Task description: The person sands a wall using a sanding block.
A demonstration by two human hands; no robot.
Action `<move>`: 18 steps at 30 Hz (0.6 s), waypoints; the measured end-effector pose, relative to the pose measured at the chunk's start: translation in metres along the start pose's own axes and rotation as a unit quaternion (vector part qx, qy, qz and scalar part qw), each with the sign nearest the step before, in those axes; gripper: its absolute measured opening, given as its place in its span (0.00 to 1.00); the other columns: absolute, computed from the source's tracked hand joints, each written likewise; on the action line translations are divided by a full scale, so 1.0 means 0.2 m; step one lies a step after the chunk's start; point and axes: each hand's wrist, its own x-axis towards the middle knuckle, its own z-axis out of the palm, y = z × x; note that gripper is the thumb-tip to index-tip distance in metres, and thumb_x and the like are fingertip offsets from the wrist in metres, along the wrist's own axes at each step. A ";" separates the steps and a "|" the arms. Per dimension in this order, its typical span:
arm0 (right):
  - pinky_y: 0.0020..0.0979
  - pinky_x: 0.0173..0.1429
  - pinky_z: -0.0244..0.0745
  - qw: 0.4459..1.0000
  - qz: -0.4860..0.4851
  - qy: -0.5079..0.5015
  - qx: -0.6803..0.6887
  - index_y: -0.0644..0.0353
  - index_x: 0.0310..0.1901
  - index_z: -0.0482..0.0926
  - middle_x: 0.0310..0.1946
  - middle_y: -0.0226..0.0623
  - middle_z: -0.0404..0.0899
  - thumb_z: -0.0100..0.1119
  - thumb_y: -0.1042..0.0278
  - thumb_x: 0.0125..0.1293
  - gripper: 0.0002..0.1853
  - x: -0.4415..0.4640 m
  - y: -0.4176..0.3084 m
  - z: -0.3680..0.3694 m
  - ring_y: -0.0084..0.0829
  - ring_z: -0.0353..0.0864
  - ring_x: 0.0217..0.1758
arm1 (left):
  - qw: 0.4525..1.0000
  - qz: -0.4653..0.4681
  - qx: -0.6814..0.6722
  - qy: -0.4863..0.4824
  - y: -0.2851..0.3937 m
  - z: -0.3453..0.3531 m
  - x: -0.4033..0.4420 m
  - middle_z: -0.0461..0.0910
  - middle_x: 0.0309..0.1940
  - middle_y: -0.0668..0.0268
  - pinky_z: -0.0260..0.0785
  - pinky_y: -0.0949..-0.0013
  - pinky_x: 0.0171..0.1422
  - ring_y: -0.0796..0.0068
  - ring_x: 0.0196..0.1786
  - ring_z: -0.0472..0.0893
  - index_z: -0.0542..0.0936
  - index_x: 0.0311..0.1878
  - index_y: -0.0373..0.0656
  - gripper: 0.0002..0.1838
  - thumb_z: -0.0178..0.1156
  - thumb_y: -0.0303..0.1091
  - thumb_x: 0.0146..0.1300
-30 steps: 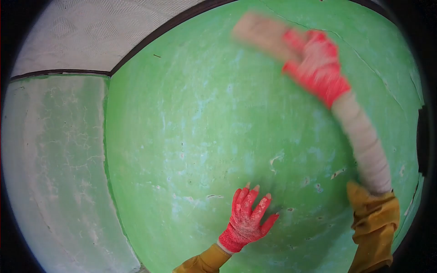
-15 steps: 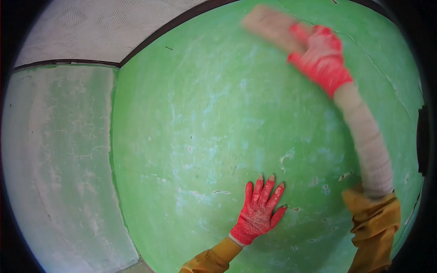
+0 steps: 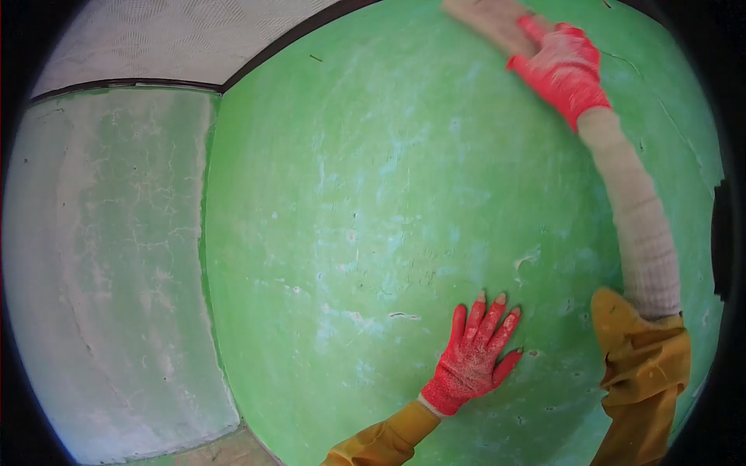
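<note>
My right hand (image 3: pixel 566 68), in a red glove dusted white, is wrapped round one end of a flat pinkish-beige block (image 3: pixel 493 22). The block lies against the upper part of the green wall (image 3: pixel 373 179), and the top frame edge cuts off part of it. Lower down, my left hand (image 3: pixel 472 357) rests flat on the same wall, fingers spread and pointing up, holding nothing. Its red glove leaves several fingertips bare. Near those fingers are small chips and a pale scrape in the paint.
A paler, cracked wall section (image 3: pixel 132 272) stands at the left, meeting the green wall at a corner. Dark trim (image 3: pixel 287 39) borders the white patterned ceiling (image 3: pixel 179 39). A dark object (image 3: pixel 722 241) is at the right edge. Thin cracks run across the upper right.
The view has shifted, with the wall corner and paint marks now further right and the corner higher. My right hand and the block appear higher and further right. My left hand stays flat.
</note>
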 end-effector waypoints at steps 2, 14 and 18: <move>0.45 0.54 0.76 0.988 -0.106 -0.105 0.045 0.45 0.61 0.78 0.46 0.47 0.80 0.69 0.44 0.48 0.36 -0.17 -0.16 0.03 0.47 0.78 0.51 | 1.000 -0.002 0.000 -0.004 0.00 -0.01 0.00 0.62 0.72 0.44 0.52 0.34 0.72 0.36 0.72 0.61 0.69 0.70 0.39 0.36 0.62 0.50 0.63; 0.46 0.52 0.77 0.997 -0.069 0.019 -0.014 0.46 0.55 0.80 0.46 0.46 0.84 0.69 0.47 0.49 0.30 0.01 -0.08 0.05 0.44 0.81 0.50 | 0.999 -0.013 -0.020 0.026 -0.01 -0.01 -0.01 0.63 0.72 0.44 0.51 0.36 0.73 0.37 0.72 0.63 0.68 0.71 0.39 0.37 0.62 0.50 0.63; 0.47 0.56 0.74 0.997 -0.052 -0.061 -0.010 0.44 0.62 0.78 0.51 0.48 0.77 0.70 0.43 0.46 0.38 -0.10 -0.23 0.02 0.48 0.75 0.55 | 0.999 -0.016 -0.032 0.024 0.00 0.00 -0.02 0.63 0.72 0.45 0.51 0.36 0.74 0.37 0.72 0.62 0.68 0.71 0.39 0.37 0.63 0.50 0.63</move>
